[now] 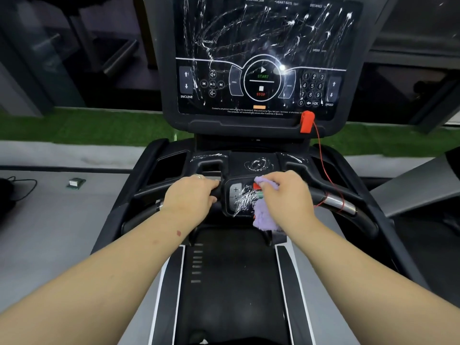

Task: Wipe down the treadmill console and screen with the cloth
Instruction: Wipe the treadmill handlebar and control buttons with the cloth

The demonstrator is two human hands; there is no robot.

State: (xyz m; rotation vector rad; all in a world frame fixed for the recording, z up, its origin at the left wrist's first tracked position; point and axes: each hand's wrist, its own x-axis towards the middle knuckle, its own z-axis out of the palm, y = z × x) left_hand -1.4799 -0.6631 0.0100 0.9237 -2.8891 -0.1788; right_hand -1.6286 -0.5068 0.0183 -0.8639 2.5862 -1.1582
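Note:
The treadmill's dark screen (261, 46) fills the top centre, streaked all over with white scribbles. Below it the black console tray (258, 163) also carries white marks. A small control pad (239, 197) on the front handlebar is scribbled white too. My right hand (286, 195) is shut on a lilac cloth (263, 217) and presses it against the right side of that pad. The handlebar (333, 200) runs left and right of the pad, and my left hand (191, 195) is wrapped around it just left of the pad.
A red safety clip (307, 122) hangs at the screen's lower right, its red cord (326, 170) running down to the right handlebar. The black running belt (231, 282) lies below. A small green object (76, 183) lies on the grey floor at left.

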